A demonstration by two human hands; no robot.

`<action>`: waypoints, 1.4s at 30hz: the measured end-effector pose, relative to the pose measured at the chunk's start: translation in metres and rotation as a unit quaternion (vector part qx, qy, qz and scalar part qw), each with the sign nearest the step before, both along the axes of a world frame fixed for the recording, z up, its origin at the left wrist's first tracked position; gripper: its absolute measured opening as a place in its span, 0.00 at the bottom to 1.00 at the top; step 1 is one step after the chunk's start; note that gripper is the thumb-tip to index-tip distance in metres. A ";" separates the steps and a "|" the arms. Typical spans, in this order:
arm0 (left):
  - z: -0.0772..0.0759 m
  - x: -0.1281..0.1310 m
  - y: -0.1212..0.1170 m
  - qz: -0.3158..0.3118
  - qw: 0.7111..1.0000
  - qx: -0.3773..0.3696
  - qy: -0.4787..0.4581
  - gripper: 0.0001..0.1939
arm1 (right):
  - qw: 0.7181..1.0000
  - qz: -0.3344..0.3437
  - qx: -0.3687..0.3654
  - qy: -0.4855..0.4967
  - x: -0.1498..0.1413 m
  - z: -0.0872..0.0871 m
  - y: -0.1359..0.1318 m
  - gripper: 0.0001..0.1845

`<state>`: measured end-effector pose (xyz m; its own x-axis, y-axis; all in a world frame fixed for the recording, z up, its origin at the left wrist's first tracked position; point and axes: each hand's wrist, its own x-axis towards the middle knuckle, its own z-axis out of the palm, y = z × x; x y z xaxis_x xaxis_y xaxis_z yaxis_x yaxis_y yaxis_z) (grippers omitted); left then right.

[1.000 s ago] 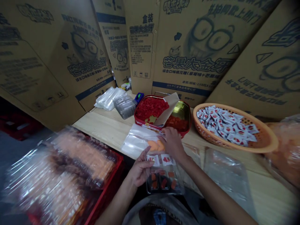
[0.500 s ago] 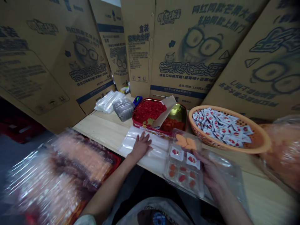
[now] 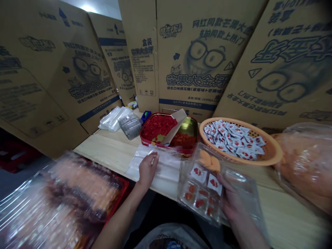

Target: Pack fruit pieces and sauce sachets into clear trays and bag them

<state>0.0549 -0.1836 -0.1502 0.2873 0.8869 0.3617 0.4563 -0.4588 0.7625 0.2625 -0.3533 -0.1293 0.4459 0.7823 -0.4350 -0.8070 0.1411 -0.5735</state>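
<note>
My right hand (image 3: 230, 197) grips the right edge of a clear plastic tray (image 3: 181, 193), held tilted above the table's front edge. In the tray lie orange pieces (image 3: 209, 160) at the top, two white sachets with red print (image 3: 199, 173) in the middle, and several red candies (image 3: 200, 203) in small compartments below. My left hand (image 3: 147, 169) is closed in a pinch over a stack of clear plastic bags (image 3: 166, 178). A thin bag edge appears lifted at its fingertips, though blurred.
Behind the bags stands a red tin (image 3: 155, 129) of red and orange candies with a cardboard divider (image 3: 176, 128). An orange basket (image 3: 275, 152) holds sachets. Empty clear trays (image 3: 129, 125), a tape dispenser (image 3: 146, 116), filled packs (image 3: 77, 186), a large bag (image 3: 306, 162) and cardboard boxes (image 3: 197, 69) surround the table.
My left hand has gone from spread fingers flat on the bags to a pinch, with a bag edge rising. The right hand still holds the tray. The camera view has shifted slightly.
</note>
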 end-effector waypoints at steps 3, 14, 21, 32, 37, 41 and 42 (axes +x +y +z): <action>0.016 0.010 -0.018 0.015 0.999 -0.026 -0.039 0.14 | 0.999 0.018 -0.016 0.021 -0.026 0.008 0.002 0.15; 0.041 0.003 -0.069 -0.121 0.981 -0.087 -0.125 0.18 | 0.992 0.119 0.052 0.003 -0.040 0.025 0.015 0.14; 0.055 -0.002 -0.043 -0.230 0.889 -0.363 -0.160 0.19 | 0.980 0.197 0.037 -0.013 -0.030 0.029 0.006 0.16; 0.035 -0.009 -0.050 -0.092 0.921 -0.321 -0.200 0.13 | 0.979 -0.197 0.050 -0.031 0.022 0.067 0.032 0.08; 0.034 -0.008 -0.057 -0.074 0.930 -0.315 -0.176 0.13 | 0.951 -0.242 0.171 -0.095 0.017 0.091 0.057 0.08; 0.037 -0.009 -0.063 -0.079 0.934 -0.309 -0.159 0.13 | 0.944 -0.246 0.193 -0.103 0.001 0.097 0.070 0.09; 0.038 -0.009 -0.064 -0.083 0.933 -0.312 -0.157 0.13 | 0.943 -0.243 0.198 -0.112 -0.002 0.096 0.071 0.10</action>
<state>0.0459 -0.2480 -0.1123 0.4066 0.9055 -0.1215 0.1279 0.0753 0.9889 0.2606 -0.2823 -0.0336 0.8396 0.5432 -0.0047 -0.4571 0.7020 -0.5462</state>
